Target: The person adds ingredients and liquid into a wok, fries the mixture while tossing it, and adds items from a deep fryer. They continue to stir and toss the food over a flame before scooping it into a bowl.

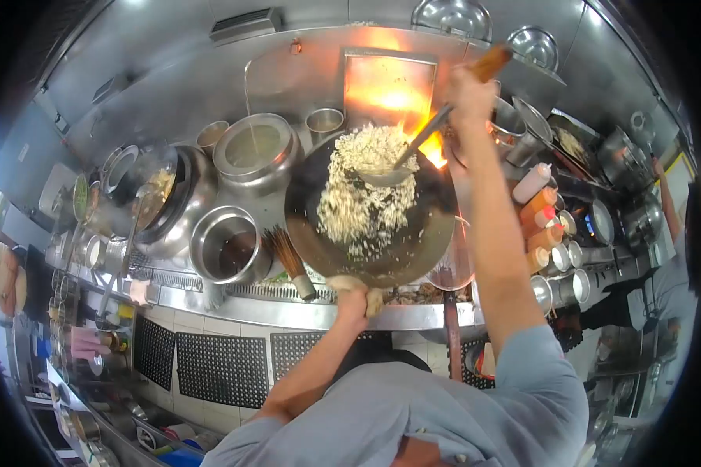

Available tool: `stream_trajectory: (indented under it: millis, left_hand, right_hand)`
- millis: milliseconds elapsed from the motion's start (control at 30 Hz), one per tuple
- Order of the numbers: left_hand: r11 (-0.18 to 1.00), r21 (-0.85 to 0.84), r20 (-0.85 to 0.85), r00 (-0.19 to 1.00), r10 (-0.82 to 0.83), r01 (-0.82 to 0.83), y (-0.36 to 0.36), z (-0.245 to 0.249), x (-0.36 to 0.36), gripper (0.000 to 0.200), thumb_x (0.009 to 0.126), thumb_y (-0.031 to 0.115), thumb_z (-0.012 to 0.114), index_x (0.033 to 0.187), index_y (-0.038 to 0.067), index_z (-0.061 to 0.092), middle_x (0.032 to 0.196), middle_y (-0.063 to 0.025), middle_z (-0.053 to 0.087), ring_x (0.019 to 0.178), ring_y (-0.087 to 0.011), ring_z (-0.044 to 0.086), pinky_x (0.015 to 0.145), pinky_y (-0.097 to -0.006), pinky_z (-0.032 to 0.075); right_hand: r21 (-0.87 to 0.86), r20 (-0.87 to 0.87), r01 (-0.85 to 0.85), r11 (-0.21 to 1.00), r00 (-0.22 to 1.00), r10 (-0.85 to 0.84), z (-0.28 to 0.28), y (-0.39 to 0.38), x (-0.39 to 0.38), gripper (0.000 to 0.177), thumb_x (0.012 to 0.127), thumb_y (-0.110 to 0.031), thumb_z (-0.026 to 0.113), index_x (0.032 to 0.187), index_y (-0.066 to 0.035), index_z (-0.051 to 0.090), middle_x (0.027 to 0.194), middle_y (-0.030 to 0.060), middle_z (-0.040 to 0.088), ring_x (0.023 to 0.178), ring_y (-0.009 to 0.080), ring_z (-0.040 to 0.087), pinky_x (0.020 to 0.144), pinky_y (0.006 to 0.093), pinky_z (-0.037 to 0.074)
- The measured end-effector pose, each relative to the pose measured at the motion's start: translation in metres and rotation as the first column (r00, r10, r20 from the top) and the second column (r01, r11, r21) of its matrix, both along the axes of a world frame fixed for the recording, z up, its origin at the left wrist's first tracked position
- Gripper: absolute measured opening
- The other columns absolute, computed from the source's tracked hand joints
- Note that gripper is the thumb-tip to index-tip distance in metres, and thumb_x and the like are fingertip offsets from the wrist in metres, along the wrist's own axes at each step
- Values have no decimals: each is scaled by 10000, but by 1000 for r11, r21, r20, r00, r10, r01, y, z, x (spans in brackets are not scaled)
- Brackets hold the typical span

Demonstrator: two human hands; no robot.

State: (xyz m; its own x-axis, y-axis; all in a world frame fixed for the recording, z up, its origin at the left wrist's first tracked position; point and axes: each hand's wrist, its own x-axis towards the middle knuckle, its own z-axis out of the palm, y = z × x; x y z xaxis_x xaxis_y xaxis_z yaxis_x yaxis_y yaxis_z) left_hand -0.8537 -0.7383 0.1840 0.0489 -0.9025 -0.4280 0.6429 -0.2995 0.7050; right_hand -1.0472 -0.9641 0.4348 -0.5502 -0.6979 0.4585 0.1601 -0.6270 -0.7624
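A big dark wok [397, 268] is tilted over the burner, with pale rice-like food [366, 206] tumbling inside it. My left hand [354, 305] is closed on a beige cloth [374, 302] at the wok's near rim. Raised at the upper right, my right hand [472, 97] grips the wooden handle of a metal ladle [427, 131]. The ladle's bowl is among the food. Orange flames [435, 140] rise behind the wok's right side. The fingers of my right hand are blurred by motion.
Left of the wok are a bamboo brush [290, 261], a steel pot [224, 247] and a lidded pot [255, 148]. A long-handled strainer [449, 276] lies right of it, near squeeze bottles [539, 210]. Part of a person [6, 276] shows at the far left.
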Motion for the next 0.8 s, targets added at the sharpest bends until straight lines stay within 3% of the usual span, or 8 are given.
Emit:
stream_trajectory:
  millis: [133, 233, 267, 400, 500, 633, 733, 800]
  left_hand:
    - [986, 26, -108, 981, -160, 164, -89, -60, 8, 96, 887, 25, 408, 890, -4, 499, 814, -165, 595, 626, -258, 573, 498, -360, 452]
    - [970, 130, -83, 977, -196, 206, -141, -96, 5, 116, 888, 34, 405, 875, -25, 505, 771, -159, 601, 605, -250, 572, 484, -357, 444]
    - [969, 145, -35, 980, -196, 199, -135, -77, 3, 124, 891, 40, 404, 876, -27, 507, 769, -155, 603, 609, -246, 576, 484, -350, 446]
    - [942, -113, -31, 947, -320, 315, -136, -128, 11, 134, 905, 69, 415, 913, -31, 504, 813, -150, 612, 651, -244, 609, 515, -347, 479]
    - [964, 169, -146, 972, -183, 207, -44, -4, 5, 122, 912, 87, 432, 919, -9, 507, 795, -128, 606, 642, -229, 605, 523, -341, 476]
    - [974, 132, -97, 981, -169, 181, -81, -23, 1, 87, 920, 100, 446, 923, 42, 510, 755, -102, 591, 659, -208, 599, 535, -330, 475]
    - [973, -46, -77, 970, -230, 227, -64, -81, -2, 101, 923, 124, 449, 891, 48, 507, 752, -105, 587, 671, -208, 596, 532, -336, 471]
    - [961, 61, -278, 929, -244, 270, -6, -22, 8, 136, 911, 137, 460, 829, 43, 514, 730, -103, 579, 634, -197, 566, 507, -328, 445]
  right_hand:
    - [-270, -98, -159, 950, 986, 137, 35, 41, -31, 73, 787, -46, 590, 826, -23, 533, 598, -3, 484, 448, 93, 447, 395, 250, 353]
    - [-64, 113, -33, 997, 993, 40, -88, 4, -8, 67, 796, -34, 596, 831, -26, 539, 630, 10, 513, 491, 104, 485, 431, 260, 392]
    - [27, -19, 29, 999, 999, -28, -130, -10, 5, 86, 794, -29, 603, 853, -27, 540, 642, 12, 523, 526, 110, 509, 470, 253, 417]
    - [-20, -234, 56, 998, 970, -59, -126, 38, 52, 47, 818, 9, 563, 825, -26, 533, 629, 27, 502, 459, 103, 471, 421, 262, 382]
    - [95, -43, -24, 995, 999, 28, -106, 5, 29, 65, 801, -23, 618, 799, -24, 553, 631, 8, 511, 533, 108, 502, 492, 278, 404]
    - [234, -39, -273, 933, 956, 289, -32, 31, 48, 50, 774, -51, 606, 790, -34, 562, 560, -10, 473, 406, 104, 433, 380, 281, 344]
    - [46, -238, 57, 997, 970, -44, -59, -18, 38, 64, 773, -36, 592, 738, -44, 539, 539, -17, 445, 407, 89, 410, 392, 272, 337]
    - [114, -203, 101, 988, 976, -76, -20, -12, 25, 62, 769, -27, 593, 730, -39, 545, 532, -8, 456, 410, 94, 430, 398, 268, 348]
